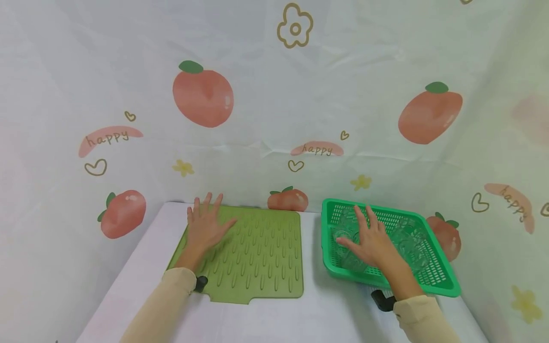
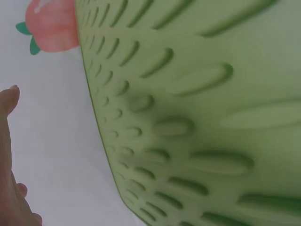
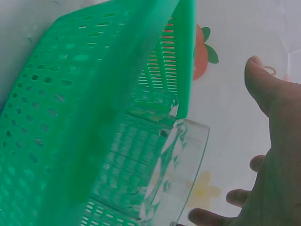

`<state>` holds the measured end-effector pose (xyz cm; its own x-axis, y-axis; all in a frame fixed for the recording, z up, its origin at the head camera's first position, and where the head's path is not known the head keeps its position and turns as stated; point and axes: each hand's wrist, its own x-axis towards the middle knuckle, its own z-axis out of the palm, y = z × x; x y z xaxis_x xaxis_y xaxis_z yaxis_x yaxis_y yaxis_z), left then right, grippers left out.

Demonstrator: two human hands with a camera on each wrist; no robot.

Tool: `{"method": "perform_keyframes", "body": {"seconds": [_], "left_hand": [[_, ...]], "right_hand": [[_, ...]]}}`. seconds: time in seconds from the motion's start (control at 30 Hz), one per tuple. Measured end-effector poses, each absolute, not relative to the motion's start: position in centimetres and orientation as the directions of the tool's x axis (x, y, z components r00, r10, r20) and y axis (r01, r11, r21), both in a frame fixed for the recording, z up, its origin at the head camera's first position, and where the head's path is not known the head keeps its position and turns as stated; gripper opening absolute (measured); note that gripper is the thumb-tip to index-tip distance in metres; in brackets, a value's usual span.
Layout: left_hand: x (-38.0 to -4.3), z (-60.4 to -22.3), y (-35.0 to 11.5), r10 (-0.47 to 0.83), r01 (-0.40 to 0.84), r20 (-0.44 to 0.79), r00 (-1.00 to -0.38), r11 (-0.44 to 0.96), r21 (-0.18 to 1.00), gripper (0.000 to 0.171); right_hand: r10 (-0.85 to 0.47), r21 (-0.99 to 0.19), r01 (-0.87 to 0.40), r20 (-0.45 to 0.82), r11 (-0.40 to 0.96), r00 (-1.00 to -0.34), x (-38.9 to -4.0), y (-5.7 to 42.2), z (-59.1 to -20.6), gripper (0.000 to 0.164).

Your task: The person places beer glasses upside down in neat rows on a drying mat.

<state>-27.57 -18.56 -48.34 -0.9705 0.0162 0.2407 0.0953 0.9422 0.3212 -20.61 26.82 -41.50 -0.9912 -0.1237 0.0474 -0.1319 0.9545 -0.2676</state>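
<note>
My left hand [image 1: 205, 228] hovers over the left part of a green ridged drying mat [image 1: 261, 252], its fingers spread and holding nothing. In the left wrist view, the raised ribs of the mat fill most of the picture, with the fingers at the left edge. Above the green plastic basket [image 1: 446, 289] is my right hand [image 1: 372, 242], fingers apart, also holding nothing. Several clear glasses [image 1: 411, 247] lie inside the basket. One patterned clear glass [image 3: 188, 141] shows its rim near my right fingers in the right wrist view.
Both the mat and the basket rest on a white-covered table [image 1: 257, 321]. A white curtain [image 1: 266, 95] printed with red fruit, flowers and hearts hangs right behind them. Dark wrist mounts [image 1: 383, 301] show under the sleeves.
</note>
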Motion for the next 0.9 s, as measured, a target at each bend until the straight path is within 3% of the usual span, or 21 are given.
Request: {"method": "perform_keyframes", "body": {"seconds": [0.47, 0.9], "left_hand": [[-27.3, -51.0, -22.2, -0.026, 0.037, 0.158, -0.987, 0.924, 0.381, 0.094], [-25.8, -52.2, -24.9, -0.007, 0.013, 0.048, -0.999, 0.910, 0.415, 0.093]], "right_hand": [[-0.128, -0.310, -0.136, 0.046, 0.941, -0.991, -19.1, 27.6, -41.6, 0.105], [-0.168, -0.300, -0.174, 0.047, 0.938, -0.985, -19.1, 28.2, -41.6, 0.068]]}}
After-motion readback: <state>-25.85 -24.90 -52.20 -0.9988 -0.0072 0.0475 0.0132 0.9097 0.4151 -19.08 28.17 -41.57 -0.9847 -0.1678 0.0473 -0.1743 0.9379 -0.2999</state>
